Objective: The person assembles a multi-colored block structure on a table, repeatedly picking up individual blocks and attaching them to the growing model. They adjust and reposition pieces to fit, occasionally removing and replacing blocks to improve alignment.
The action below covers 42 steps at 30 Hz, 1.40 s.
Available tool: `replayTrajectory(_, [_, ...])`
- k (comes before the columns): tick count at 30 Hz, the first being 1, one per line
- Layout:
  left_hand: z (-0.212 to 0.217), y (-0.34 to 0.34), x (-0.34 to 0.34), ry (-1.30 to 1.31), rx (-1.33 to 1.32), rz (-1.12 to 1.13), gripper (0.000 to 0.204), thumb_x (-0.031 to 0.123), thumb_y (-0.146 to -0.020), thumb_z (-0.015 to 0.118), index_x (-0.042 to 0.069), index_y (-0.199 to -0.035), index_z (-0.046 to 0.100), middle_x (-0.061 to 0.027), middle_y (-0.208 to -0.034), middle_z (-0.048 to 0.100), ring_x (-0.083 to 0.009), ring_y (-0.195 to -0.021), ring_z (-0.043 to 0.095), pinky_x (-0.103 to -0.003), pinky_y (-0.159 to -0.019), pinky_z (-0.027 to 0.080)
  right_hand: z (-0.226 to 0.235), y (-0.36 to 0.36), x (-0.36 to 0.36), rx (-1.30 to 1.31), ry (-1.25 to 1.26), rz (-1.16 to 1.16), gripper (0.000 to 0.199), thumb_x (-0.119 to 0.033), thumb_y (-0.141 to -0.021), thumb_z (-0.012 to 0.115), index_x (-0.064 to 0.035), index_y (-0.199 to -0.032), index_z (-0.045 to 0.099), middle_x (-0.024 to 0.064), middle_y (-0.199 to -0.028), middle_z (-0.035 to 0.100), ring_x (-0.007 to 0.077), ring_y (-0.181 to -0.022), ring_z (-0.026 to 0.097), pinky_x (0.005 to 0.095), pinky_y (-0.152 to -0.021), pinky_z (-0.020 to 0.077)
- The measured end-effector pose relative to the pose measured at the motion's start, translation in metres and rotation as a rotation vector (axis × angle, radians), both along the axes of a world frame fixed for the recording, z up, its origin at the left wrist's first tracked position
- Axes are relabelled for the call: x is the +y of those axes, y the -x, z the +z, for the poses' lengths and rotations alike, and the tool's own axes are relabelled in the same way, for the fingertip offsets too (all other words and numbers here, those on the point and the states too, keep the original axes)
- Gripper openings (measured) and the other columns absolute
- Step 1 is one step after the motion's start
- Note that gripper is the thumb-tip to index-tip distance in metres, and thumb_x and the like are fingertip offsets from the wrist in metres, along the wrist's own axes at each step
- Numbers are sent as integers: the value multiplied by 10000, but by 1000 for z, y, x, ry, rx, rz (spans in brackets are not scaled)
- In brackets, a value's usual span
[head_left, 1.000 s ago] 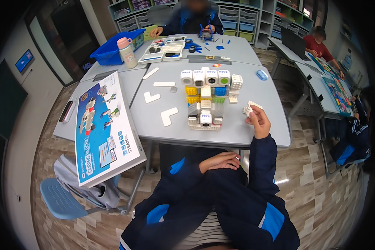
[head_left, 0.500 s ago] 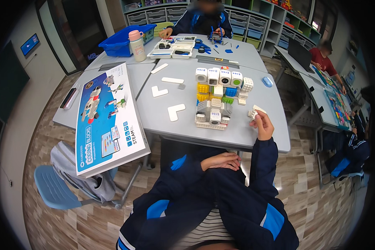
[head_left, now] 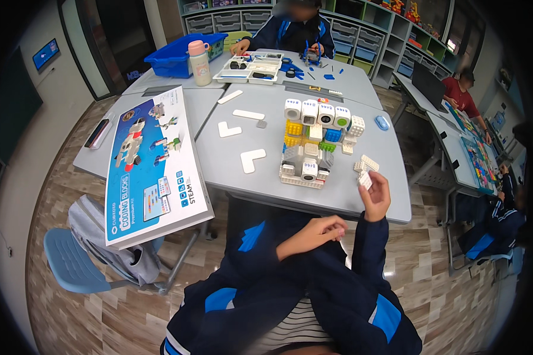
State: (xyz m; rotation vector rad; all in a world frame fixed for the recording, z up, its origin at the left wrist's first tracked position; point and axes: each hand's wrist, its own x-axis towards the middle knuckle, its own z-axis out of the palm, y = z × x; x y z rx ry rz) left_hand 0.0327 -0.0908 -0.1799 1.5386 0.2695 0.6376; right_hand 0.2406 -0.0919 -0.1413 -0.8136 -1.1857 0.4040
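Observation:
My right hand [head_left: 376,198] pinches a small white studded block [head_left: 365,180] between thumb and fingers at the table's front right edge. Just beyond it, several loose white blocks [head_left: 370,162] lie on the tabletop. Over my lap, my left hand [head_left: 315,235] holds nothing, its fingers loosely bent and a little apart. To the left of my right hand stands a block model [head_left: 308,155] with white cube modules on top, grey and white parts in front, and yellow, blue and green bricks between.
Flat white L-shaped pieces [head_left: 253,161] and straight white strips [head_left: 249,114] lie left of the model. A large kit box [head_left: 154,171] overhangs the left table edge. Farther back are a bottle [head_left: 199,65], a blue bin [head_left: 175,62], a sorting tray [head_left: 249,72] and another person [head_left: 293,35].
My right hand has drawn nearer to me with a small white block, leaving other white pieces on the table. My left hand has lifted and turned slightly. The view has shifted a little.

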Motion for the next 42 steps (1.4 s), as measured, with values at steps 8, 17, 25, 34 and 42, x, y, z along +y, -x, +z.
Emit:
replayTrajectory(8, [77,41,-19,-242,-339,604,338,-44,-945,659,-38,-1274,582,-128,-1271,541,-180,-1057,645,-291,-880,563,41,107,-44,-423,-37,-77,473,46,-706,823,6,-1142,641,162,-1148,636,271,-1036,654,341,-898,538])
replayTrajectory(17, [66,91,37,-459,23,1047,203,2,-899,712,2,-1097,668,-106,-1058,676,-193,-959,671,-305,-863,524,46,78,-37,-673,123,-293,315,-20,-779,781,-13,-1082,695,151,-1107,689,351,-1040,642,404,-902,514])
replayTrajectory(25, [36,83,89,-734,265,1052,314,12,-919,664,-23,-1227,614,-202,-1168,659,-392,-1112,602,-433,-952,492,8,-58,-27,-833,426,-879,304,-98,-811,777,-40,-1102,710,146,-1163,655,343,-1073,572,428,-933,479])
replayTrajectory(34, [58,88,71,-809,270,1194,447,49,-930,665,-43,-1350,542,-223,-1308,586,-372,-1208,547,-446,-1042,440,1,-55,-30,-690,460,-836,311,-107,-792,786,-67,-1097,742,81,-1039,694,192,-794,637,306,-715,534])
replayTrajectory(42, [91,72,-4,-12,-236,363,396,38,-995,627,-34,-1380,569,-110,-1257,642,-182,-1106,651,-309,-984,515,80,88,-58,-404,122,-3,361,18,-739,778,-11,-1091,701,105,-1046,698,198,-846,623,285,-792,513])
